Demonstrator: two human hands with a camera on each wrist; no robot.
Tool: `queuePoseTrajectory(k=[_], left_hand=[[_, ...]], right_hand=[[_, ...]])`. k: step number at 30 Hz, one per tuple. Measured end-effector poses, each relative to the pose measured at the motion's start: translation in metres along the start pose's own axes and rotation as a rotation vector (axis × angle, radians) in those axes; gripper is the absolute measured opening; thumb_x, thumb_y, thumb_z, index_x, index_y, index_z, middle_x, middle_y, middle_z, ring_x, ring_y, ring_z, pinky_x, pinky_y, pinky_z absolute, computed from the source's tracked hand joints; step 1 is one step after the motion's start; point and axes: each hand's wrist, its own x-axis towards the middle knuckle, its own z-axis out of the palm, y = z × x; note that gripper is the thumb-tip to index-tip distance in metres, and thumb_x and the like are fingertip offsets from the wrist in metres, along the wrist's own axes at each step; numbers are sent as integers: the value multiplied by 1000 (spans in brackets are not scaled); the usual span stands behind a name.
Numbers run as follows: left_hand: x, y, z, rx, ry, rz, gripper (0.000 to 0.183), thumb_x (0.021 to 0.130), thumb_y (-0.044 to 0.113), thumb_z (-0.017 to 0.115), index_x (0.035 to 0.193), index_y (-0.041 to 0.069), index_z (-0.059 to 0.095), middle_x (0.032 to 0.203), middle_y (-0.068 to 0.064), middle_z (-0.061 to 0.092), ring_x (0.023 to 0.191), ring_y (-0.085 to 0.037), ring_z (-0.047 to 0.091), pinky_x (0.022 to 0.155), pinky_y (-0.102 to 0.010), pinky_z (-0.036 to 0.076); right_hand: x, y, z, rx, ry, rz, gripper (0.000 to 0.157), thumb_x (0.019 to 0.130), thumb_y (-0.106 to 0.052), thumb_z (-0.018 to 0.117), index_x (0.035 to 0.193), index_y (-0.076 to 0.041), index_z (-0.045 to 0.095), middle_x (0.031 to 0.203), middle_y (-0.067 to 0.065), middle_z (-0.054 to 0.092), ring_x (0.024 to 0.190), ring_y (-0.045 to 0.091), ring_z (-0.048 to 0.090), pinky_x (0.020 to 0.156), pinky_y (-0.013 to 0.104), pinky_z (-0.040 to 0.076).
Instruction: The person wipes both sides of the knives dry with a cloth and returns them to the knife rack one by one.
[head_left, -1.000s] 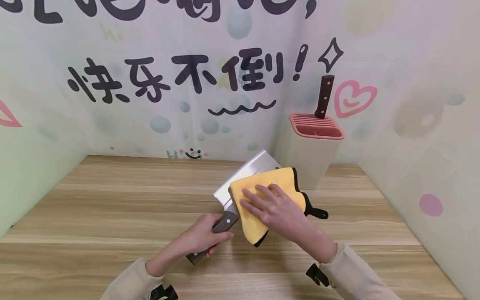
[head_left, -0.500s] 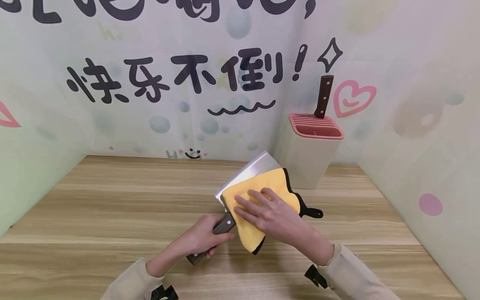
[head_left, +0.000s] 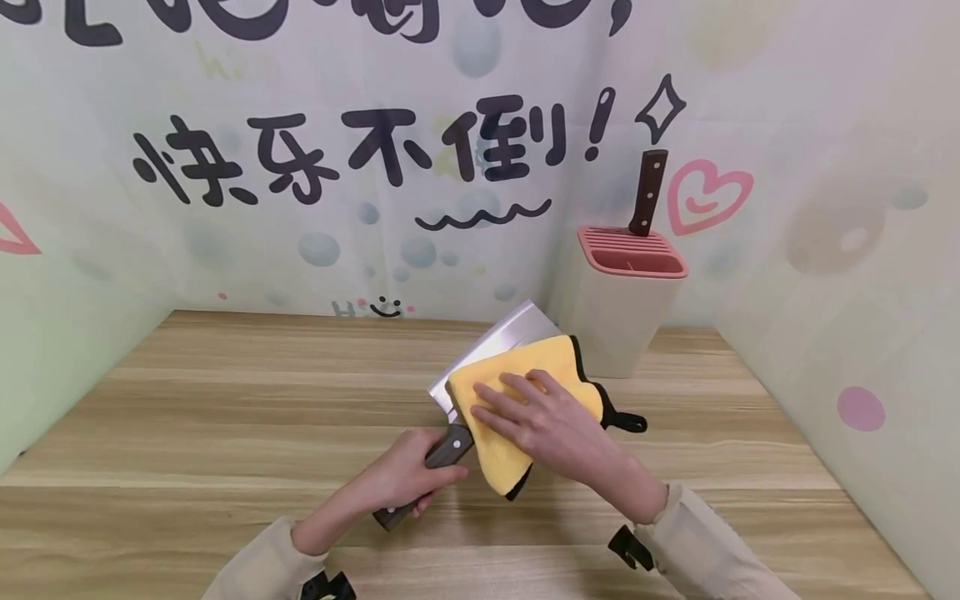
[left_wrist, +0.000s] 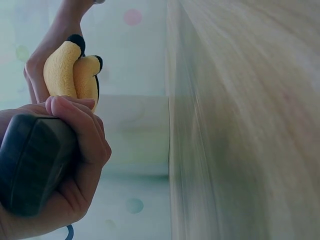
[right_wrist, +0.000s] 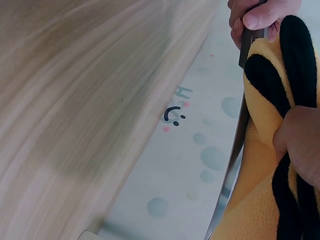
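A cleaver (head_left: 489,350) with a broad shiny blade is held at a slant, its blade pointing to the far right. My left hand (head_left: 405,467) grips its dark riveted handle (head_left: 448,446), whose butt end fills the lower left of the left wrist view. A yellow cleaning cloth (head_left: 498,454) with black trim covers much of the blade. Spread over the cloth lie the fingers of my right hand (head_left: 547,421). In the right wrist view, my right thumb (right_wrist: 300,145) presses into the black-edged folds from the other side, pinching the cloth beside the blade (right_wrist: 235,145).
Behind the blade tip stands a white knife block (head_left: 618,321) with a pink slotted top. One dark-handled knife (head_left: 648,193) is upright in it. The wooden tabletop (head_left: 262,392) runs back to a printed wall cloth (head_left: 300,275).
My right hand and the cloth slid down-left along the blade toward the handle, then slightly back up. The left hand and cleaver have stayed nearly in place.
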Motion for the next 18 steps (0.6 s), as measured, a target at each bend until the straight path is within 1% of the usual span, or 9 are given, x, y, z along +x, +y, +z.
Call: queuePoseTrajectory(k=[3, 7, 10, 18], left_hand=[[-1, 1, 0, 8, -3, 4, 17, 84, 14, 59, 83, 1, 48, 44, 1, 43, 32, -7, 41, 31, -27, 40], [-1, 0, 0, 15, -4, 6, 17, 84, 14, 59, 82, 0, 48, 44, 1, 43, 32, -7, 42, 30, -27, 40], [-2, 0, 1, 19, 0, 9, 18, 84, 14, 60, 81, 1, 48, 43, 1, 43, 32, -7, 42, 30, -28, 40], [-3, -1, 1, 11, 0, 28, 18, 84, 13, 60, 80, 2, 47, 42, 2, 43, 31, -8, 41, 29, -29, 39]], right_hand=[[-1, 2, 3, 23, 8, 27, 40, 80, -11, 55, 119, -21, 57, 127, 0, 50, 107, 23, 51, 82, 37, 43], [-2, 5, 5, 19, 7, 72, 42, 78, -9, 61, 118, -20, 58, 126, 0, 51, 106, 23, 51, 82, 38, 43], [-3, 7, 6, 8, -9, 106, 45, 75, -9, 67, 118, -20, 58, 125, 0, 52, 106, 24, 51, 81, 38, 43], [-7, 15, 9, 15, -38, 186, 50, 73, -7, 70, 120, -18, 57, 125, 2, 53, 105, 26, 50, 79, 39, 44]])
